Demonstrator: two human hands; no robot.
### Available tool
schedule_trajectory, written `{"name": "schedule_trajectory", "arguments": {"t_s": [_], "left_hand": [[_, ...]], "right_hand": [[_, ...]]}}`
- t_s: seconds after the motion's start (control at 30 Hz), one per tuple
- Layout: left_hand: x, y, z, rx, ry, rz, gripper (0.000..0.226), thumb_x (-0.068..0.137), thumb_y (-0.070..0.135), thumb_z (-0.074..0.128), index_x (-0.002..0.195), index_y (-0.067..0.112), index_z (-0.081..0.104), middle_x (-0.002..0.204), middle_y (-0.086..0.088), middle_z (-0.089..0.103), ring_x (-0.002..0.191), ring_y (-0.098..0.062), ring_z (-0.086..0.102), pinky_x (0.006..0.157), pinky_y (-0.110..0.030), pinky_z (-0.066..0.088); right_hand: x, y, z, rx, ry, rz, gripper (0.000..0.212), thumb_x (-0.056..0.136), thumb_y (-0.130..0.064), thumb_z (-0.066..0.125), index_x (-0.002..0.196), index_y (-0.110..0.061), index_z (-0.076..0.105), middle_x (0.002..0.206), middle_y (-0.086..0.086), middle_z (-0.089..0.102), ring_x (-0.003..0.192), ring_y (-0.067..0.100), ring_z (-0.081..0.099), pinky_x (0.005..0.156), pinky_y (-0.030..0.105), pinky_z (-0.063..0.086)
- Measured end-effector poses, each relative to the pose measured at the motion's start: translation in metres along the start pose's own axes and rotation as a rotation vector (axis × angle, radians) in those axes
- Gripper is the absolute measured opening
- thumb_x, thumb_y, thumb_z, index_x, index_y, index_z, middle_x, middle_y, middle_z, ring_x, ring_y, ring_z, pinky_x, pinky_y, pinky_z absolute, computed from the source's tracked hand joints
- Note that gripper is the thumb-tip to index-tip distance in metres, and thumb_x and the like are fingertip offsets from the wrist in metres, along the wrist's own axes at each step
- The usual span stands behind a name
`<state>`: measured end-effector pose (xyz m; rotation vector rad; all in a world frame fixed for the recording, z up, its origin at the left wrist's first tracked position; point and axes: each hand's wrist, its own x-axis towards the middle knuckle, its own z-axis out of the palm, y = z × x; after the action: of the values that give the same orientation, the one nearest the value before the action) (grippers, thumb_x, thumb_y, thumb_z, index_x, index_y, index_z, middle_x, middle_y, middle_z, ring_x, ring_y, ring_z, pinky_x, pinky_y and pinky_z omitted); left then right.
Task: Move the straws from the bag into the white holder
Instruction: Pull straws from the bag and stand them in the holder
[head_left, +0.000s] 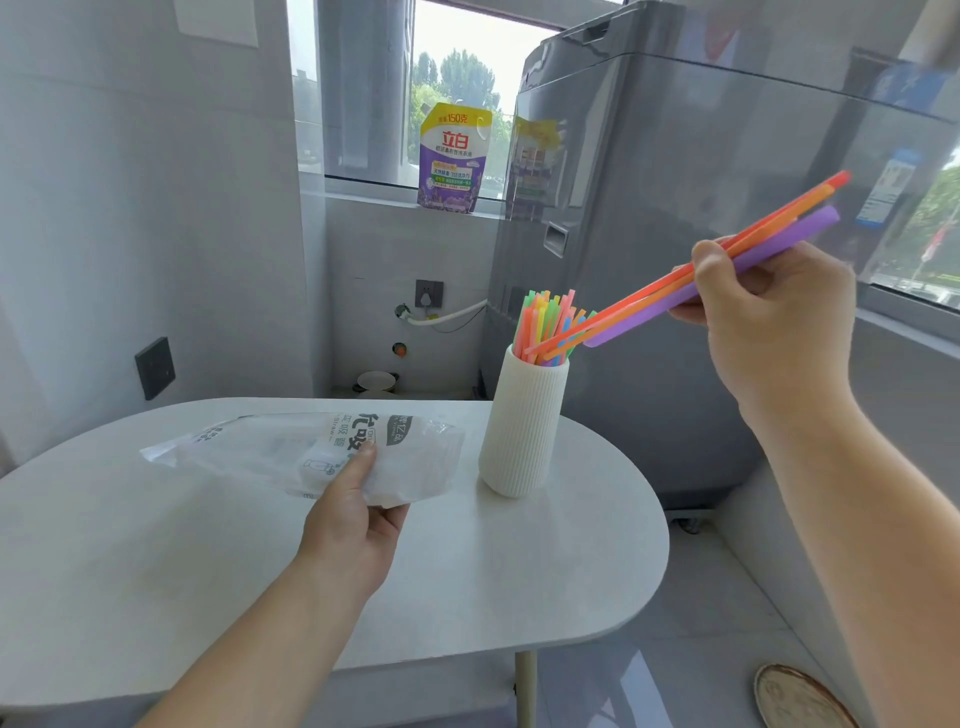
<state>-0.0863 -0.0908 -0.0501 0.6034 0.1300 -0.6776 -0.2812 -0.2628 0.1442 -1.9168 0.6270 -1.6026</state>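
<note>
While the left grip (353, 519) is pinching the bag (311, 452) between thumb and fingers and holding it low over the counter (467, 597), the right grip (769, 312) is clamping a few straws (800, 228), red, orange and purple, and slanting them down toward the holder (519, 431). Their lower tips are reaching its mouth, among the bunch (543, 317) already standing inside, so the step in hand is looking like the insertion of this handful. The holder is standing upright on the counter's right part, near the bag's right end. The next move is likely calling for tilting the held straws nearer to upright, so that the tips are sliding down inside rather than catching on the bunch or nudging the holder, and then for loosening the fingers. The bag is looking flat and nearly empty, though its cloudy plastic and print are making it hard to tell whether any straws are lying inside. Whether the tips are already past the rim is unclear, since the bunch is crowding that spot. The right fingers are mostly hiding behind the hand itself.
</note>
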Motion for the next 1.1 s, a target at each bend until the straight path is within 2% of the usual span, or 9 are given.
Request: {"name": "schedule_trajectory", "arguments": {"t_s": [0.23,0.53,0.67,0.87,1.1], "left_hand": [[-0.002,0.004,0.001,0.004,-0.001,0.005,0.037,0.092,0.01,0.072,0.129,0.016,0.067,0.109,0.0,0.081,0.093,-0.015,0.078,0.063,-0.031,0.065],[-0.002,0.006,-0.001,0.025,0.005,0.001,0.03,0.091,0.01,0.074,0.12,0.017,0.07,0.104,0.001,0.082,0.089,-0.014,0.079,0.06,-0.029,0.064],[-0.004,0.002,-0.001,0.039,-0.013,-0.014,0.025,0.092,0.01,0.073,0.115,0.018,0.071,0.103,0.001,0.082,0.088,-0.013,0.079,0.059,-0.028,0.063],[-0.004,0.001,-0.001,0.06,-0.025,-0.019,0.022,0.093,0.011,0.072,0.113,0.018,0.071,0.104,0.001,0.082,0.087,-0.013,0.079,0.057,-0.027,0.062],[-0.004,0.001,-0.002,0.049,-0.028,-0.019,0.034,0.092,0.011,0.072,0.126,0.016,0.069,0.112,-0.001,0.08,0.093,-0.014,0.078,0.06,-0.028,0.063]], "right_hand": [[0.003,-0.005,0.0,-0.078,-0.016,-0.004,0.02,0.091,-0.032,0.064,0.074,-0.023,0.07,0.07,-0.015,0.075,0.061,0.007,0.075,0.067,0.032,0.065],[-0.004,-0.007,-0.002,-0.113,-0.004,0.024,0.023,0.091,-0.034,0.063,0.072,-0.022,0.07,0.068,-0.013,0.074,0.061,0.007,0.075,0.071,0.042,0.065],[-0.003,-0.009,0.001,-0.101,0.002,0.028,0.022,0.091,-0.033,0.064,0.072,-0.023,0.07,0.066,-0.009,0.074,0.062,0.008,0.075,0.073,0.042,0.064],[0.002,-0.017,0.006,-0.137,-0.003,-0.009,0.025,0.091,-0.034,0.062,0.074,-0.018,0.07,0.065,-0.006,0.072,0.066,0.018,0.075,0.075,0.047,0.062],[0.006,-0.022,0.019,-0.182,-0.044,-0.024,0.026,0.092,-0.031,0.062,0.077,-0.012,0.07,0.072,0.007,0.074,0.07,0.025,0.075,0.078,0.048,0.06]]}}
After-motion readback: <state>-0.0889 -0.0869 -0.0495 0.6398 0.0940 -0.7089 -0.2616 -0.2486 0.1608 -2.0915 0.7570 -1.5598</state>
